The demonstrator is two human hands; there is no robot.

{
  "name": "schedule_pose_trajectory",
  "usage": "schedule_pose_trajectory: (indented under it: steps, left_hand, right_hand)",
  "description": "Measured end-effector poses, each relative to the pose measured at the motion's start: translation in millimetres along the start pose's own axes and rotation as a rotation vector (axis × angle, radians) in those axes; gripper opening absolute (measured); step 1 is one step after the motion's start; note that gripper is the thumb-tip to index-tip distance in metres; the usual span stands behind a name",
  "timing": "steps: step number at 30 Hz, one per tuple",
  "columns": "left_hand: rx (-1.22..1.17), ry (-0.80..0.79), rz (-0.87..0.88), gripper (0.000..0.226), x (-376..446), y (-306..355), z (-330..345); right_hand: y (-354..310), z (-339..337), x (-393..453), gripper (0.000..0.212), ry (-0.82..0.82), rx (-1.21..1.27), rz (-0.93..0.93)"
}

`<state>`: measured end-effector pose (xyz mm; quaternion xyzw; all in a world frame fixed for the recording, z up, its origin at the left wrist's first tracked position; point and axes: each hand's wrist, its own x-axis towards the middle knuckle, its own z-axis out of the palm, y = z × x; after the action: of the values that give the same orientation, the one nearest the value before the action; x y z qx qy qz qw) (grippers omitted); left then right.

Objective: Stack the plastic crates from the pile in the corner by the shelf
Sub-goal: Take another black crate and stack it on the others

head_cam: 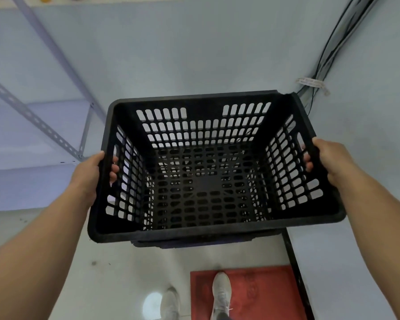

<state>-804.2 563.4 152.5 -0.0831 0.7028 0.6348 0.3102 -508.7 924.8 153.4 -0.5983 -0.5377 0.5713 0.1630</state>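
Black plastic crate (206, 172) held up in the middle of the view, open top facing the camera, slotted walls and slotted floor visible inside. Left hand (91, 174) clamped on the crate's left rim, thumb over the outer edge, fingers (113, 168) curled through the handle slot and showing inside the wall. Right hand (330, 160) clamped on the crate's right rim the same way, fingers (308, 161) hooked through the slot on that side. Both grips closed firmly on the crate, both forearms reaching up to it from the lower corners.

Directly beneath the crate, a second dark rim (194, 243) peeking out under the near edge, probably another crate below; too little showing to tell whether the two touch or sit nested.

Left of the crate, a pale metal shelf (32, 135) with perforated angle uprights and a diagonal brace. Behind the crate, a plain light wall. Above and right of the crate, a bundle of black cables (333, 42) running down the wall corner, tied with a pale strap (312, 83) just above the crate's far right corner.

Below the crate, a pale floor, with a red mat (263, 292) to the lower right. Two light-coloured shoes there: the right shoe (221, 292) on the mat, the left shoe (170, 303) just off its left edge. A dark strip (296, 273) along the mat's right side.
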Motion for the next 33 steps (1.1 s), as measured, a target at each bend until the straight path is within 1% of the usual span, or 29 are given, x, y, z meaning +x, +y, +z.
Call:
schedule_pose_trajectory:
  steps: [6,16,22,30,33]
  left_hand:
    - [0.015,0.006,-0.038,0.034,7.7,-1.4,5.5]
    - [0.067,0.025,-0.048,0.036,5.3,1.3,-3.8]
    - [0.049,0.025,-0.029,0.037,4.8,-4.3,-8.5]
    - [0.003,0.031,-0.036,0.034,7.4,-6.5,3.6]
    - [0.019,0.058,-0.039,0.033,12.4,-1.7,10.0]
  right_hand:
    - [-5.8,8.0,10.5,0.032,-0.013,-0.051,0.038]
    - [2.5,14.6,4.9,0.032,-0.035,-0.041,0.096]
    - [7.1,16.8,-1.0,0.032,-0.03,-0.04,0.07]
    - [7.4,12.4,1.8,0.031,0.036,-0.051,0.009]
    - [2.9,15.5,4.5,0.03,0.063,-0.063,-0.002]
